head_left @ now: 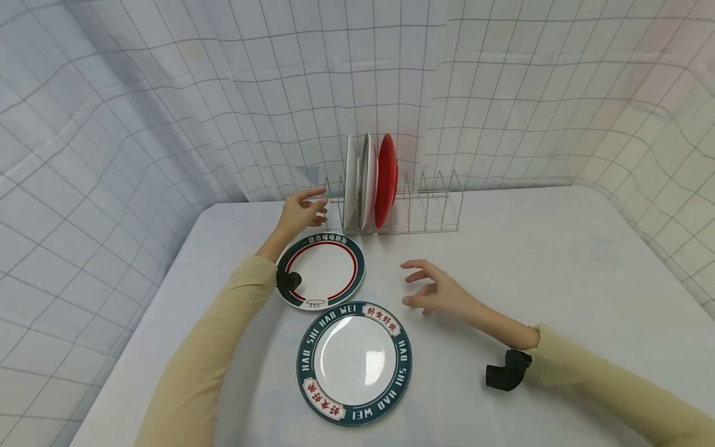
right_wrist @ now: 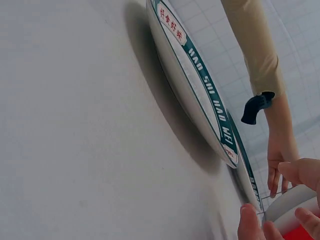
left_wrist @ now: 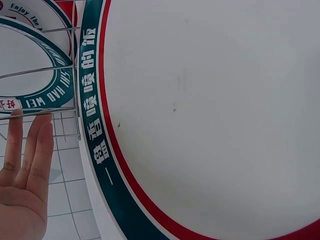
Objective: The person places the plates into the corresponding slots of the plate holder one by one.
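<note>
Rack [head_left: 424, 232] with upright plates [head_left: 368, 180] just beside the left grip [head_left: 302, 213].

Red-ringed plate [left_wrist: 210, 100] cut off by the left-wrist view's edges, red plate [right_wrist: 300, 234] by the right-wrist view's bottom corner.

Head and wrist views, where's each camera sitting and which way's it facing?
Head: worn there, facing forward and down over table and wire dish rack; left hand and right hand show.
Left wrist: worn there, facing the red-ringed plate up close; left hand shows.
Right wrist: worn there, facing across the table past a HAO SHI HAO WEI plate; right hand and left arm show.
Head and right wrist share that plate.
</note>
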A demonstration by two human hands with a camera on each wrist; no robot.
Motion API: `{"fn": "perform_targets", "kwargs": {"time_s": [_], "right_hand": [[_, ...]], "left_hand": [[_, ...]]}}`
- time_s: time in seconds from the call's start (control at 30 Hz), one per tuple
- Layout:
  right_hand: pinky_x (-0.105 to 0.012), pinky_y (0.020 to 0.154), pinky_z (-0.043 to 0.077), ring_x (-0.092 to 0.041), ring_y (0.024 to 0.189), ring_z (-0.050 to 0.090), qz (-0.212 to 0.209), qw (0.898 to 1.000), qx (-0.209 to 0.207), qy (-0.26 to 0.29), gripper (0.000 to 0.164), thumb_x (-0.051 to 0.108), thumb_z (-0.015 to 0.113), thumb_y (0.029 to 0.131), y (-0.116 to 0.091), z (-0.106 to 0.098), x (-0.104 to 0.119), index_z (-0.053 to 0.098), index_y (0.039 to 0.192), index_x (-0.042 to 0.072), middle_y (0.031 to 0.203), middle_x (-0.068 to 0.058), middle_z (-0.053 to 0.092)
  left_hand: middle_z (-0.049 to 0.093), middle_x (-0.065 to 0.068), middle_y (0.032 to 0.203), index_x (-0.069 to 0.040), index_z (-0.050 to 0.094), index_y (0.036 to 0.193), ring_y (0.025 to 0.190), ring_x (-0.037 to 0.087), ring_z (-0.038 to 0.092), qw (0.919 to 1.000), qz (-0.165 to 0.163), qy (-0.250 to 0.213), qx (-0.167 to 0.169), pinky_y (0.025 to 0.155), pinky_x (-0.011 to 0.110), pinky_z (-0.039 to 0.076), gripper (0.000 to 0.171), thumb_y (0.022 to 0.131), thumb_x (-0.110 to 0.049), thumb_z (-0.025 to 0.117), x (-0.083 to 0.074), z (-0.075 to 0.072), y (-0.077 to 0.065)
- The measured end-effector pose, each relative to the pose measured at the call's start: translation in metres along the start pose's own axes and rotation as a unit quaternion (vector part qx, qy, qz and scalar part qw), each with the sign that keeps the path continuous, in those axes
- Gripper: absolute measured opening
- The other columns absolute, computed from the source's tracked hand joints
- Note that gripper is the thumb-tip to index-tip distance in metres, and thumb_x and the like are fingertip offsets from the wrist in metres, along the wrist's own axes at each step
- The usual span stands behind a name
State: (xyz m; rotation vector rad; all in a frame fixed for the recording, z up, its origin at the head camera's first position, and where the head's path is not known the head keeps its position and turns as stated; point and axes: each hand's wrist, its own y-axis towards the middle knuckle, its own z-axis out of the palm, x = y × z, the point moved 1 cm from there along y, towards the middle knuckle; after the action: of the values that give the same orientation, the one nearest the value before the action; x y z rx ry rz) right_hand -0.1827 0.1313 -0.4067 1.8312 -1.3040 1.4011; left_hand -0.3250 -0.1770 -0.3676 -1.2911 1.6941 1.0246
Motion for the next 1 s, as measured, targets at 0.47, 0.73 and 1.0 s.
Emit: {"fn": "perform_targets", "kwargs": {"time_s": [0.47,0.73,1.0], "right_hand": [[-0.032,0.051,0.057,-0.019,0.074,0.071,0.012,0.995,0.099,0.010,0.074,0.022,0.080,0.079,-0.021,0.022,-0.006,0.039,0.141,0.020,0.123,-0.017,0.053],[-0.031,0.052,0.056,-0.017,0.070,0.067,-0.002,0.994,0.111,0.004,0.068,0.015,0.079,0.079,-0.024,0.031,-0.005,0.044,0.138,0.019,0.119,-0.016,0.055],[-0.024,0.046,0.051,-0.014,0.053,0.055,-0.012,0.993,0.112,-0.047,0.057,0.016,0.079,0.079,-0.018,0.042,-0.004,0.053,0.129,0.023,0.114,-0.010,0.055]], "left_hand": [[0.061,0.040,0.107,0.003,0.050,0.136,0.092,0.048,0.066,0.9998,-0.012,-0.011,0.009,0.076,0.042,0.060,0.041,0.098,-0.011,0.055,-0.017,0.000,-0.009],[0.063,0.038,0.104,0.005,0.048,0.137,0.084,0.039,0.071,0.9999,0.001,-0.009,0.010,0.072,0.037,0.061,0.044,0.097,-0.012,0.056,-0.014,-0.001,-0.007],[0.062,0.039,0.106,0.002,0.051,0.136,0.092,0.049,0.065,0.9998,-0.011,-0.012,0.007,0.078,0.046,0.058,0.041,0.097,-0.010,0.055,-0.018,0.000,-0.009]]}}
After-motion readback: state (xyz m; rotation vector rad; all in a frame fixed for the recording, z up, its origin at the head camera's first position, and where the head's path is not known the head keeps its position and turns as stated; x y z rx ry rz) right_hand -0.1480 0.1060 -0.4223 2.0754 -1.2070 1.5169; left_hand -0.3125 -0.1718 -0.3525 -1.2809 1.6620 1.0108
